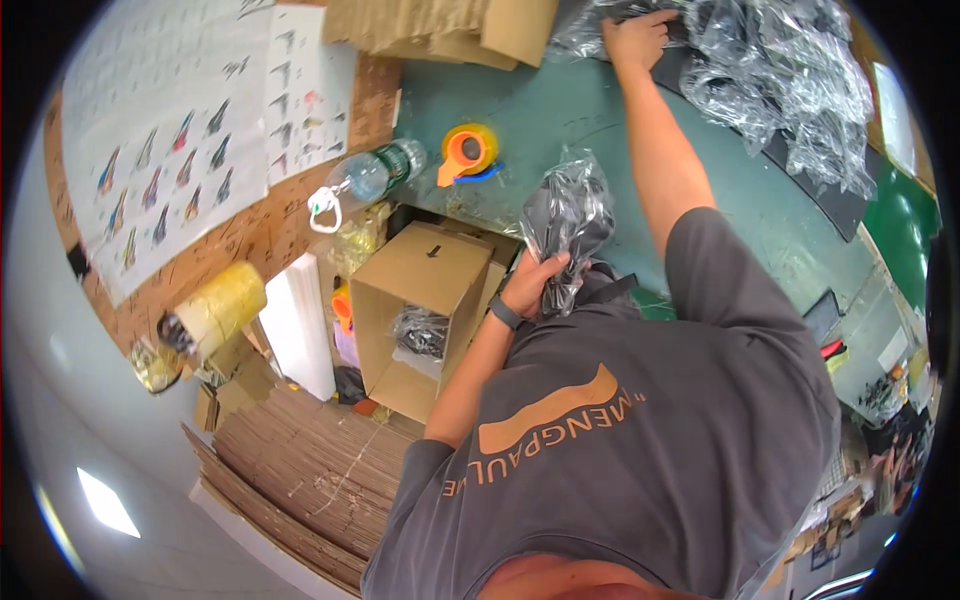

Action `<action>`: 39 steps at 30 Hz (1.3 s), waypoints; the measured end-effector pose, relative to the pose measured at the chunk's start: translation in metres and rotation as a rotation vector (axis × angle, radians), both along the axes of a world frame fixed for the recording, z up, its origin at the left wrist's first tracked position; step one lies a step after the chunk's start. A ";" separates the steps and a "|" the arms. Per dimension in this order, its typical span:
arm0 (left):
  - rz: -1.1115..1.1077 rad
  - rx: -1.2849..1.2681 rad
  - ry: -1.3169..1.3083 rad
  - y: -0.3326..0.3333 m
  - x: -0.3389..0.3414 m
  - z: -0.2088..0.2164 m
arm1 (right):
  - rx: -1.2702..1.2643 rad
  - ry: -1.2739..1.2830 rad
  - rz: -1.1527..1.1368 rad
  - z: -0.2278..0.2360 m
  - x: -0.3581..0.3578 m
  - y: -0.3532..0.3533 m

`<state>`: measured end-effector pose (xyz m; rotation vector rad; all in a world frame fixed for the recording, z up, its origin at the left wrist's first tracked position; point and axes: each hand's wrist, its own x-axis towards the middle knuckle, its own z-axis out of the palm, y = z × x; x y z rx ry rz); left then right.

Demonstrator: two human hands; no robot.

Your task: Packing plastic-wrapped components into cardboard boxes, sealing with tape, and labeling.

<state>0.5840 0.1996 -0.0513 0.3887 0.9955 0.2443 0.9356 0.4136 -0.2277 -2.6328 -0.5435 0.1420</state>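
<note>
My left hand point(537, 284), with a dark band on its wrist, is closed round the gathered lower end of a clear plastic bag point(570, 207). Black rounded pieces show through the bag, but I cannot make out their kind. It is held in front of my chest, over the near edge of the green table point(520, 105). Stretched far forward, my right hand point(638, 42) rests on bagged dark items at the far side. Its fingers are extended, with the thumb apart. A large heap of similar clear bags point(775, 75) lies to its right.
An open cardboard box point(408, 285) with a bagged black item point(420, 332) inside stands left of me. Yellow tape on an orange dispenser point(467, 155) and a plastic bottle point(378, 170) sit on the table. Flattened cardboard point(300, 465) is stacked lower left; folded cartons point(440, 28) lie far left.
</note>
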 end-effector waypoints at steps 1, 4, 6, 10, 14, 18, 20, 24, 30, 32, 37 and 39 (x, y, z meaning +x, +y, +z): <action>-0.009 0.028 -0.004 -0.006 -0.029 -0.003 | 0.013 0.240 0.067 -0.001 -0.009 0.006; 0.151 0.027 -0.074 -0.007 -0.064 0.017 | -0.083 0.444 0.234 -0.020 -0.006 -0.015; 0.275 0.090 -0.162 -0.006 -0.083 0.034 | 0.150 0.421 0.362 -0.014 -0.024 -0.053; 0.449 0.276 -0.162 -0.018 -0.142 0.048 | 0.457 0.953 0.542 0.169 -0.190 -0.145; 0.568 0.517 0.029 -0.035 -0.179 0.045 | 0.294 0.611 1.111 0.273 -0.335 -0.214; 0.064 0.765 0.290 -0.107 -0.274 -0.064 | -0.095 0.572 1.470 0.290 -0.438 -0.237; 0.194 1.335 0.566 -0.104 -0.278 -0.008 | -0.015 0.562 1.541 0.302 -0.453 -0.234; 0.295 0.372 0.320 -0.134 -0.347 -0.023 | 0.220 1.188 1.086 0.268 -0.529 -0.236; 0.609 0.694 0.599 -0.205 -0.432 -0.010 | -0.734 1.814 0.831 0.139 -0.678 -0.206; 0.379 0.411 0.700 -0.213 -0.467 0.038 | -0.852 1.773 0.827 0.061 -0.711 -0.212; 0.692 0.463 0.874 -0.288 -0.491 0.057 | -0.850 1.392 1.068 -0.090 -0.802 -0.276; 0.709 0.477 0.938 -0.293 -0.487 0.054 | -0.944 1.031 1.140 -0.153 -0.815 -0.278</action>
